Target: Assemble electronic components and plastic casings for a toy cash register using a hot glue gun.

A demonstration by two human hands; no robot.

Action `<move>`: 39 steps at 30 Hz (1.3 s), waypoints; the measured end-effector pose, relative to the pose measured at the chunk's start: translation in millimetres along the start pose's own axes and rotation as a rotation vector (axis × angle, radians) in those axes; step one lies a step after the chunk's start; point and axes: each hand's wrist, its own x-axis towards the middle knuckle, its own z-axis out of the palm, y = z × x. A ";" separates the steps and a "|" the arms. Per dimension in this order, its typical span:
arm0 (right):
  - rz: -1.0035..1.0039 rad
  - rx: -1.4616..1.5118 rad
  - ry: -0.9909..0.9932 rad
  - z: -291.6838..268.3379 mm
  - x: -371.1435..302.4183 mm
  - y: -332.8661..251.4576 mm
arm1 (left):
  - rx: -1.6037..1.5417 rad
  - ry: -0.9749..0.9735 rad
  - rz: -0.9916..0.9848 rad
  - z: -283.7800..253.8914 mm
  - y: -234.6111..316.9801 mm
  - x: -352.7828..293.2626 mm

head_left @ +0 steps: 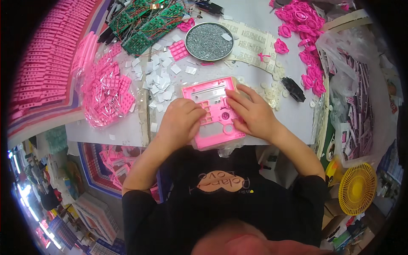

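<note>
A pink plastic toy housing point(216, 114) lies in front of me near the table's front edge, its inner side facing up. A silvery strip point(209, 91) spans its far part, and there are several square openings and a round ring in it. My left hand point(180, 121) grips the left side, fingers curled in over the square openings; whether a small part is pinched there is hidden. Over the right edge lies my right hand point(254, 111), its fingers bent onto the housing and the thumb near the ring. Crumpled clear film point(227, 151) sticks out under the near edge.
Beyond the housing stands a round tin of small screws point(209, 41). Left are white paper squares point(161, 80), bagged pink keypads point(108, 89), green wired circuit boards point(148, 32) and stacked pink parts point(46, 55). Right lie whitish discs point(272, 91), a black part point(293, 89) and pink pieces point(297, 19).
</note>
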 end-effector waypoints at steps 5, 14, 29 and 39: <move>0.022 -0.112 0.012 4.5 -8.2 -5.8 | 0.114 -0.030 0.058 8.0 26.4 5.4; 0.550 0.001 0.161 -39.0 -11.0 74.1 | 0.115 -0.159 0.051 25.0 26.9 -3.4; 0.010 0.019 0.148 5.3 14.0 -17.4 | 0.062 -0.159 0.081 22.6 20.5 -8.3; 0.110 -0.153 0.168 31.8 12.0 -28.6 | 0.028 -0.114 0.065 30.2 16.6 -13.3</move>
